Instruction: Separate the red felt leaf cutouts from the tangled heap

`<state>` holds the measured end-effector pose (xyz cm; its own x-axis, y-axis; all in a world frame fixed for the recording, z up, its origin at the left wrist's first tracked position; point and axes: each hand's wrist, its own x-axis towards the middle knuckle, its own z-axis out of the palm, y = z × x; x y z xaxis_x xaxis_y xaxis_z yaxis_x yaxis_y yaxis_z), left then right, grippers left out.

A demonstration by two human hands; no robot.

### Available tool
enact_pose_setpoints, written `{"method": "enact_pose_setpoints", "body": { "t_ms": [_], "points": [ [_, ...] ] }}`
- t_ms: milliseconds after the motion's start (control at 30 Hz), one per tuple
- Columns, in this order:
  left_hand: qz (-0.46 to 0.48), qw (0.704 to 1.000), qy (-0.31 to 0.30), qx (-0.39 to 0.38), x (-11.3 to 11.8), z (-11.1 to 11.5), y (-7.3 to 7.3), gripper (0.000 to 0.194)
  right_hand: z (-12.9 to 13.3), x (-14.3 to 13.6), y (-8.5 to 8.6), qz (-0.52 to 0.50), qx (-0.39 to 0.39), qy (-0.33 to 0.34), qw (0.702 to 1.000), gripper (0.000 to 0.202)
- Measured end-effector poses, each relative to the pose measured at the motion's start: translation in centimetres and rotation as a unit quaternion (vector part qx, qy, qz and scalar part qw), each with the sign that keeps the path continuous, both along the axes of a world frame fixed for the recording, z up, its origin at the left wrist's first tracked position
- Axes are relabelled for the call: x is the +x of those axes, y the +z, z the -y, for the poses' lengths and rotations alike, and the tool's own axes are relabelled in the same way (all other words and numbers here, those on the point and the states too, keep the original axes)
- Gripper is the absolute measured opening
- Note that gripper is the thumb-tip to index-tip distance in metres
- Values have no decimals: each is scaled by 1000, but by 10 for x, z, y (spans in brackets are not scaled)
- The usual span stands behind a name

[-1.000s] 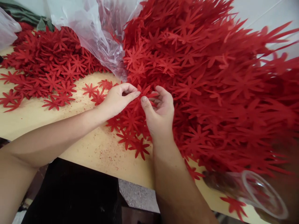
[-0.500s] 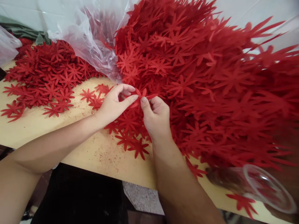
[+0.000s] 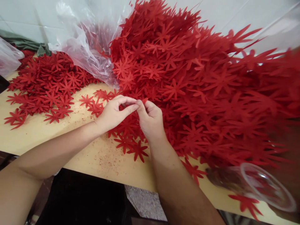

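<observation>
My left hand [image 3: 114, 113] is curled, its thumb and forefinger pinched together against the tip of my right thumb. My right hand [image 3: 152, 122] is closed in a pinch, with a bit of a red flower-shaped cutout [image 3: 144, 100] poking out above its fingers. Most of that cutout is hidden between the two hands. Behind and to the right rises a big heap of red flower-shaped cutouts [image 3: 173, 87] with long, narrow petals. Several loose ones, such as a star-like cutout [image 3: 138, 151], lie just below my hands.
A smaller pile of red cutouts [image 3: 47, 84] lies at the left on the pale table [image 3: 93, 159]. Between the piles stands a clear plastic bag [image 3: 91, 53]. Lower right, a clear plastic container [image 3: 268, 187] lies on its side. Red crumbs dot the tabletop.
Both hands have come closer together, the right one shifting slightly left. The cutout's petals, visible between the fingers before, are now mostly covered. The view has tilted a little.
</observation>
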<state>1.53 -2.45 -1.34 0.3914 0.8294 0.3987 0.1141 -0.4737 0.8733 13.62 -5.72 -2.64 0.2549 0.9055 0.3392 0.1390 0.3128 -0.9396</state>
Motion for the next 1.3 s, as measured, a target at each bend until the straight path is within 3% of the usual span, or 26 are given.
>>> {"method": "enact_pose_setpoints", "body": {
  "t_ms": [167, 367, 600, 767, 933, 1100, 1200, 1300],
  "points": [
    [27, 998, 1, -61, -1, -3, 2, 3, 0, -5, -1, -34, -11, 40, 999, 45],
    [82, 991, 8, -109, 0, -3, 7, 9, 3, -6, 4, -34, 12, 70, 997, 35],
    [174, 959, 158, -155, -21, -38, 7, 11, 2, 0, 4, -41, 21, 7, 999, 32],
    [152, 968, 92, -179, -19, -33, 9, 1, -6, 6, -2, -45, -7, -30, 999, 20],
    [88, 982, 58, -157, -12, -21, 10, 13, -13, 16, -13, -50, -24, -73, 996, 11],
    [17, 992, 90, -84, -14, -31, -3, 19, -9, 22, -14, 125, 25, -153, 980, 34],
    [-65, 990, 126, 12, -19, -36, -15, 22, -2, 12, -14, 286, 63, -116, 949, 37],
    [-197, 960, 166, 109, -28, -38, -22, 26, 2, 0, -20, 410, 76, -55, 907, 47]
  ]
}}
